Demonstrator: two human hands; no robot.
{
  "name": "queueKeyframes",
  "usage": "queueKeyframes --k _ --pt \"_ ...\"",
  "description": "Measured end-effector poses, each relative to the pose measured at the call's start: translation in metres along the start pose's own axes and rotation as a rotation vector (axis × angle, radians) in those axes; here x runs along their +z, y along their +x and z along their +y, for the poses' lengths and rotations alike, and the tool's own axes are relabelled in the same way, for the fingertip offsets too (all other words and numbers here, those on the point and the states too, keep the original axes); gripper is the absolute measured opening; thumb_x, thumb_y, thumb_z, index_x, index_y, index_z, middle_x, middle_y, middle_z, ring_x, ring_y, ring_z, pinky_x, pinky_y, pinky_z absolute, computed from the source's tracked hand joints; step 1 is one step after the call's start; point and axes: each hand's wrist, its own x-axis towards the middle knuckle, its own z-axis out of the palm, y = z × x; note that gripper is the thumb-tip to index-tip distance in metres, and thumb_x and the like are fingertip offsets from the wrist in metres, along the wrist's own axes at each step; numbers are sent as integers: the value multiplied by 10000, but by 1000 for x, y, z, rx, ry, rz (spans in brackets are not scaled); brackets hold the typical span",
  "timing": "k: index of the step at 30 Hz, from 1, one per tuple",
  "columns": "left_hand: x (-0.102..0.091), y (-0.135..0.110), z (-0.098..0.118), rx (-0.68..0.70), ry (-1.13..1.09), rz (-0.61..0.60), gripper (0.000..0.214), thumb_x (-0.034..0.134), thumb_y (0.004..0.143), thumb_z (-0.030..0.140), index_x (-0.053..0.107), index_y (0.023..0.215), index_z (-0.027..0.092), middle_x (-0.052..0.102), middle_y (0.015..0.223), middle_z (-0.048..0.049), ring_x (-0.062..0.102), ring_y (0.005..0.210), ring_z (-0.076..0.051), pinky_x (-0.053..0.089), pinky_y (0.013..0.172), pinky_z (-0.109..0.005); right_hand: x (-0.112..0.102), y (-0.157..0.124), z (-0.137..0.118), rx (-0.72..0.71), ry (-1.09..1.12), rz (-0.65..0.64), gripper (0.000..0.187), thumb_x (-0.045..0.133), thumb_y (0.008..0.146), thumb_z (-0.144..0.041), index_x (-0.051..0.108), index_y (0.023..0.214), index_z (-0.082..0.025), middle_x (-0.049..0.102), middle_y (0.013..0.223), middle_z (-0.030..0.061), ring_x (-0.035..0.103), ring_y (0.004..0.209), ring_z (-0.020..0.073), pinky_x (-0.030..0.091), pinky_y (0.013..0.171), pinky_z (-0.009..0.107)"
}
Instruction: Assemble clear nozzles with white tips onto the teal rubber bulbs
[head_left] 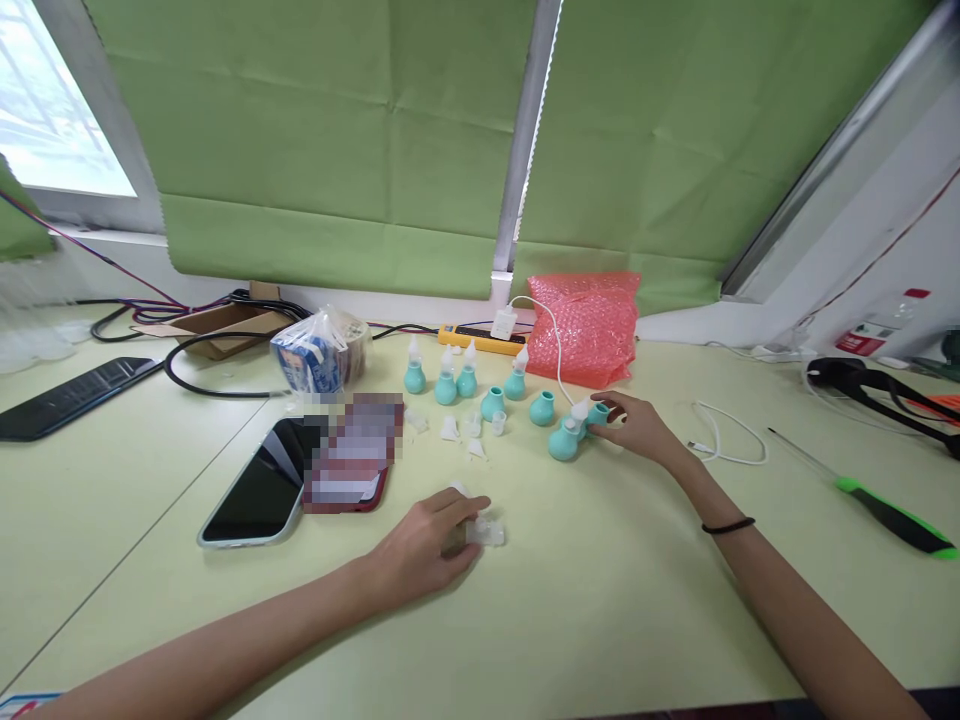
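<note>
My right hand point(636, 425) rests on the table with its fingers closed round a teal rubber bulb point(598, 414). Just left of it lies another teal bulb with a white tip point(564, 439). My left hand point(431, 540) lies nearer me, fingers curled over small clear plastic caps point(485, 531). Several teal bulbs, some with white tips point(446, 384), stand in a row behind. Loose clear tips point(450, 429) are scattered between the row and my left hand.
A phone point(251, 492) and a dark red wallet point(352, 470) lie at the left, with a bagged blue box point(319, 355) behind them. Pink bubble wrap point(585, 325), a yellow power strip point(480, 338), a white cable point(720, 432), a green-handled screwdriver point(889, 515) and a keyboard point(71, 395) lie around.
</note>
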Motion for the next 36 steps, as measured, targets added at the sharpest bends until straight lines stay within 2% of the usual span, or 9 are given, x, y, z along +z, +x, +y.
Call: queueKeyframes --k 11,17,20,23,25,27,29,31,36 --pt "1 1 0 0 -45 25 227 508 694 136 567 913 128 593 829 -80 563 742 -154 472 662 -253 6 -1 4 71 -31 -26 327 607 577 -334 570 866 -185 632 796 42 595 630 169 462 582 256" --pt "-3 0 4 66 -139 176 169 517 718 120 540 883 152 582 812 -68 552 764 -145 467 673 -247 -6 -5 -8 73 -90 71 604 626 548 -414 461 1085 -192 559 1030 86 571 752 220 462 608 325" --pt "-4 1 6 63 -169 278 162 526 725 98 519 873 162 584 805 -57 552 767 -143 467 679 -256 -17 -8 -25 -21 -109 311 532 603 587 -412 478 1053 -186 560 1007 82 565 729 212 460 620 348" --pt "-4 2 8 38 -214 367 170 544 715 82 486 851 165 574 781 -47 553 739 -139 475 656 -257 -21 -20 -52 -187 -51 754 366 601 608 -307 518 934 -165 572 906 82 545 749 207 445 677 359" --pt "-4 1 11 55 -250 426 201 548 706 63 451 848 168 560 783 -47 552 740 -140 477 646 -258 -17 -37 -78 -352 39 862 273 616 598 -259 526 841 -172 578 796 65 537 726 201 447 652 339" --pt "-4 0 16 100 -261 470 229 542 701 39 421 840 175 548 790 -49 547 751 -145 472 649 -272 -9 -60 -106 -451 207 676 293 615 614 -244 516 882 -182 576 744 40 523 599 153 453 574 297" --pt "-6 -1 22 153 -244 472 238 530 699 15 409 820 179 541 792 -54 536 758 -152 464 653 -289 4 -86 -132 -522 364 331 472 612 627 -259 441 1060 -180 591 738 29 527 560 136 466 561 281" --pt "-6 -2 26 201 -218 450 237 521 694 -3 412 805 176 536 789 -61 524 757 -156 458 652 -299 17 -107 -150 -564 451 118 538 604 642 -283 394 1127 -185 600 781 33 548 579 131 475 580 273" --pt "-3 -2 26 287 -192 391 227 513 687 -12 438 806 166 528 786 -68 513 756 -160 457 652 -304 37 -123 -161 -550 515 159 290 578 696 -235 479 969 -223 597 656 -18 565 530 105 473 552 221"
